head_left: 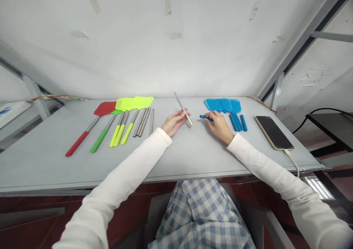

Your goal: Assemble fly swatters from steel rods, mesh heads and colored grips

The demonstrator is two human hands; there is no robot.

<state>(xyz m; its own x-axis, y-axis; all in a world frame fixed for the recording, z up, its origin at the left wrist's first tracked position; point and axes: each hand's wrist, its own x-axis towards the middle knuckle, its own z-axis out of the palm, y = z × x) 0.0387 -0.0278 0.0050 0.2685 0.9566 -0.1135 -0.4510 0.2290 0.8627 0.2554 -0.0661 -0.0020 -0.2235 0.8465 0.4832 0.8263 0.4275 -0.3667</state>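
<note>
My left hand [175,122] is closed around a thin metal rod [182,107], which slants up and away over the middle of the table. Just to its right, my right hand [219,126] pinches a blue handle grip [205,117], its tip turned toward the rod but apart from it. Behind and beside the right hand lie several more blue handle grips [238,122] and a row of blue fly swatter heads [223,105]. Left of my left hand, several loose metal rods [142,122] rest on the table.
Farther left lie whole fly swatters: a red one [79,143], a green one [99,140] and several yellow ones [127,133]. A phone [274,132] with a charging cable [292,161] sits at the right. A white wall [132,58] rises behind the grey table [193,157].
</note>
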